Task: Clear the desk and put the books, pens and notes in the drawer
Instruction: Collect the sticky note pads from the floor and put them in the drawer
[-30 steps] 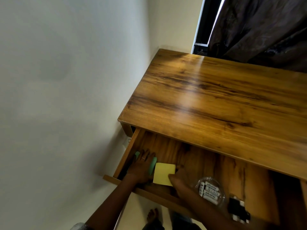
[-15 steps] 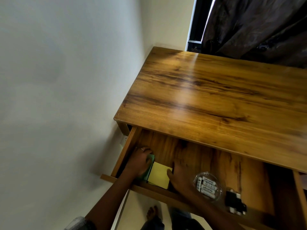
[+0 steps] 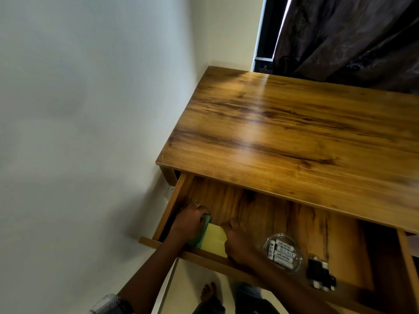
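Both pads sit in the drawer's [image 3: 226,260] front-left corner: left hand [image 3: 189,223] curled on green pad [image 3: 205,227], right hand [image 3: 238,242] gripping yellow pad [image 3: 214,240]

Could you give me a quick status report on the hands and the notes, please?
Left hand on green pad, right hand on yellow pad. Both pads inside open drawer. Batteries alongside, clear.

Light: I see daylight entering through the slit beside the curtain [image 3: 353,37] at the worktop's far edge | Glare: pale streak across the worktop [image 3: 294,137] | Shadow: drawer [image 3: 260,211] interior dim, wall [image 3: 79,132] shaded near the worktop's left edge | Quality: wide-angle bending at frame edges, soft blur at bottom.
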### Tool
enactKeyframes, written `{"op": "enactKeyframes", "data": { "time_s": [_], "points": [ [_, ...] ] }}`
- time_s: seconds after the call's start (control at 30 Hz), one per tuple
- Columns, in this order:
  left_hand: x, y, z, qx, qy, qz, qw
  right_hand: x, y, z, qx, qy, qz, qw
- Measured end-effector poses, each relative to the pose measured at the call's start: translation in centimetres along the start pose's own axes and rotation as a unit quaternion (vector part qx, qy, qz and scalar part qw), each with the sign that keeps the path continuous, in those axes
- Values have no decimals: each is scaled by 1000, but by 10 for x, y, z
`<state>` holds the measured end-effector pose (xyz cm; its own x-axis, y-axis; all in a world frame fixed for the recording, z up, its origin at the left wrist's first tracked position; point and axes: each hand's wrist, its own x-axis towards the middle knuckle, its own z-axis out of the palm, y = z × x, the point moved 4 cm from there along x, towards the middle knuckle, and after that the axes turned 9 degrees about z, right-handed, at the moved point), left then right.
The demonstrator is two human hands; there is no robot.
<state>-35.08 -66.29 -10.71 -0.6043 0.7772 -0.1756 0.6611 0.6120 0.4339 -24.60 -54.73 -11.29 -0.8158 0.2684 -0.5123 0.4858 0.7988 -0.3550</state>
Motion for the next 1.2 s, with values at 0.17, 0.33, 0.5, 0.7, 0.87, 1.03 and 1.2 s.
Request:
{"op": "enactKeyframes", "data": {
  "time_s": [0.17, 0.33, 0.5, 0.7, 0.87, 1.03, 1.2],
  "points": [
    [-3, -1, 2, 5, -5, 5, 1000, -2, 0, -2, -6, -16, -9, 1000],
    [-4, 2, 1, 28, 5, 16, 999, -6, 1, -4, 9, -34, -11, 999],
    [-5, 9, 1, 102, -3, 4, 995, -16, 1, 1, 8, -24, -13, 1000],
    [-20, 22, -17, 53, 114, 14, 992, -43, 0, -20, 65, 175, -6, 982],
    [-55, 57, -22, 0, 235, 86, 968, -81, 9, -24, -42, 236, -111, 964],
    [-85, 73, 21, 86, 124, 173, 973, -96, 15, -15, -128, 229, -167, 951],
    [-79, 72, 16, 126, 133, 173, 968, -97, 22, -16, -158, 205, -155, 954]
  ]
}}
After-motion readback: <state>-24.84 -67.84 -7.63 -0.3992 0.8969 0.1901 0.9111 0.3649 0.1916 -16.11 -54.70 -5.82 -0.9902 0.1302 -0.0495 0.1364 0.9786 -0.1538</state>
